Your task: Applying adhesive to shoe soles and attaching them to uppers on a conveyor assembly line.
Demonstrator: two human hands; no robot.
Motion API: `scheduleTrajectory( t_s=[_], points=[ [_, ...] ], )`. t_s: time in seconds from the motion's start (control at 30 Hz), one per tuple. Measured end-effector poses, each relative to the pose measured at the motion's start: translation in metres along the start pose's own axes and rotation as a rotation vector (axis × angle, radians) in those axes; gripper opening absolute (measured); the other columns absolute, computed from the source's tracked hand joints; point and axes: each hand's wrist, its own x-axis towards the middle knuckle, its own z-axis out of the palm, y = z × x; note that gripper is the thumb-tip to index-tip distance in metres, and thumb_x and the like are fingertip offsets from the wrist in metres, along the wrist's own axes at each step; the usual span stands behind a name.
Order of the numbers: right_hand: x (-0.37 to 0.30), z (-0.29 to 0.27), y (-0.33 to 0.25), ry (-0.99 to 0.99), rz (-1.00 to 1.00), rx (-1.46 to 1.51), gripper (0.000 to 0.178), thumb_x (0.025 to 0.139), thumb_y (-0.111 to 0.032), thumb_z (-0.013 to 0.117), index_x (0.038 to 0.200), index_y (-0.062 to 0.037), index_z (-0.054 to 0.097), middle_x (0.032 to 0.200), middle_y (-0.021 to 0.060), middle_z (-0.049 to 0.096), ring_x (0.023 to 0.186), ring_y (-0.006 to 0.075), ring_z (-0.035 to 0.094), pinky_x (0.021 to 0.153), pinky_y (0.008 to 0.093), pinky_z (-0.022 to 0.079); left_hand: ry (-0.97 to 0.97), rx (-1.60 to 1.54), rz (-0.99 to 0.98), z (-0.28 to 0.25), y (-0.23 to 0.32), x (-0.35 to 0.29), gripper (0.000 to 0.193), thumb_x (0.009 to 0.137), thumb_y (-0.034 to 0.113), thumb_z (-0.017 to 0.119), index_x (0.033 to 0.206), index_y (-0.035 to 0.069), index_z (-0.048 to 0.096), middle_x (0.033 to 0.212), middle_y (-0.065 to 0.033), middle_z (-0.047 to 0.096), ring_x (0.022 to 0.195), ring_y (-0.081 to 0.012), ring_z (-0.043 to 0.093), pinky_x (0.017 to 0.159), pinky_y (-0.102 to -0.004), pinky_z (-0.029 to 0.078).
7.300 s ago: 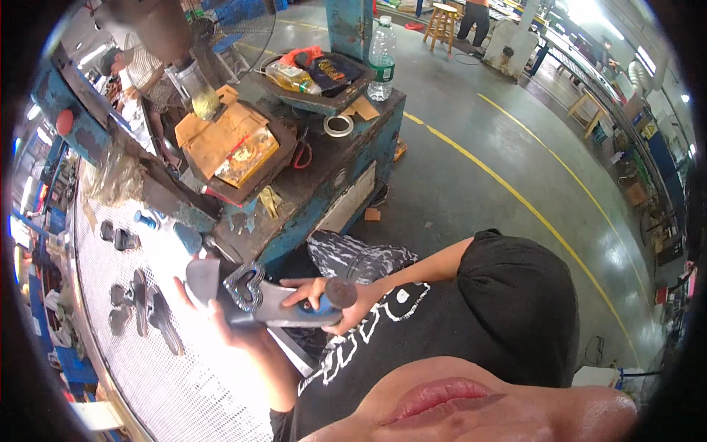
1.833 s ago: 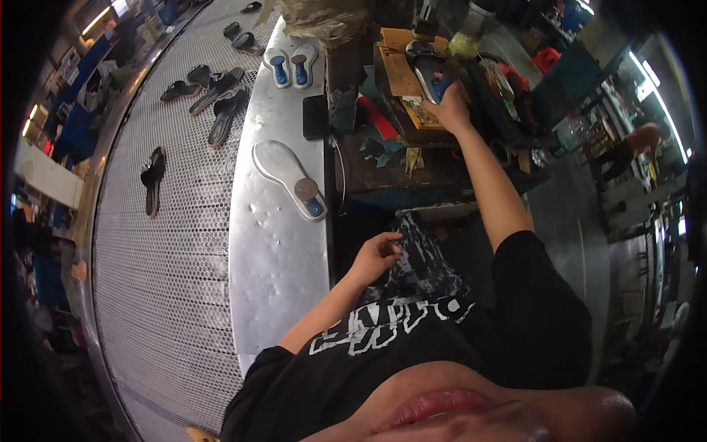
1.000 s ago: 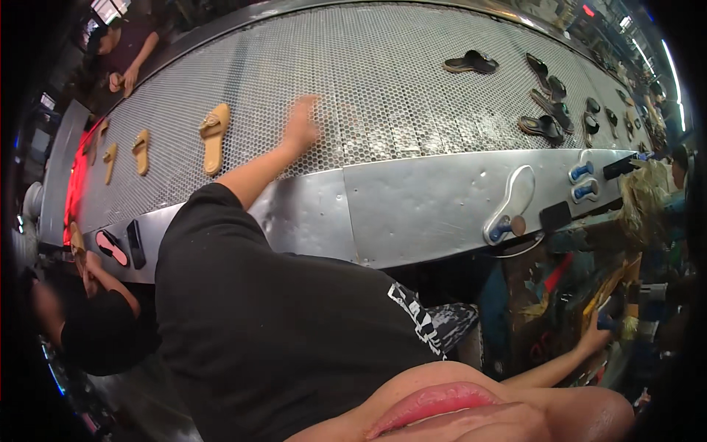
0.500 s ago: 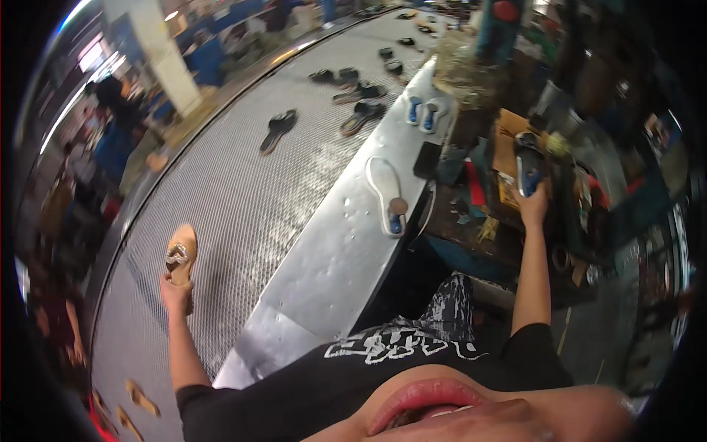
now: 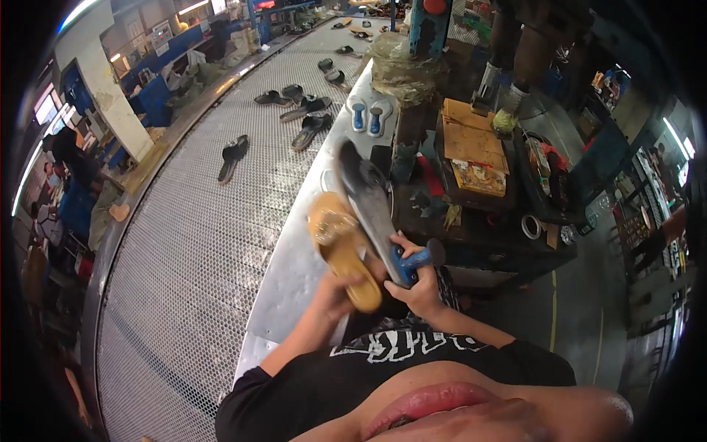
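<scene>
Both of my hands are close together in front of my chest. A tan sandal (image 5: 343,254) with a shiny ornament on its strap is gripped near the heel by my left hand (image 5: 335,293). My right hand (image 5: 421,289) is closed around the blue handle end of a sole-shaped mould (image 5: 370,206), grey along its length and dark at the toe. Mould and sandal lie side by side, toes pointing away from me, both slightly blurred. Whether they touch I cannot tell.
On the left runs a mesh conveyor (image 5: 199,243) carrying several dark sandals (image 5: 234,158). A metal ledge (image 5: 283,295) borders it, with two blue-handled sole moulds (image 5: 376,120) on it. Cardboard (image 5: 471,136) lies on the dark bench (image 5: 471,232) to the right.
My left hand has brought the tan sandal in from over the conveyor. My right hand has lifted the blue-handled mould off the cardboard and moved it left, beside the sandal. The view has shifted right.
</scene>
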Motion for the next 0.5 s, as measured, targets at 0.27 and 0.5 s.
scheduleTrajectory(
  t_s=[0.27,0.5],
  points=[
    [-0.032,-0.032,-0.011,-0.391,0.080,0.021,0.045,0.072,0.002,0.072,0.104,-0.0097,0.042,0.139,0.0168,0.050,0.143,0.0367,0.030,0.114,0.0459,0.027,0.474,0.037,0.313,-0.019,0.023,0.047,0.049,0.098,0.042,0.051,0.127,0.002,0.053,0.115,-0.0110,0.062,0.104,-0.0238,0.061,0.093,-0.0363,0.048],
    [-0.033,-0.045,0.000,0.048,-0.070,-0.231,0.050,0.069,-0.003,0.075,0.107,-0.0078,0.043,0.140,0.0203,0.049,0.137,0.0347,0.039,0.105,0.0431,0.035,0.006,0.676,0.187,0.055,-0.068,0.051,0.056,0.088,0.027,0.066,0.130,-0.005,0.046,0.122,-0.0132,0.056,0.111,-0.0203,0.055,0.096,-0.0340,0.043]
  ],
)
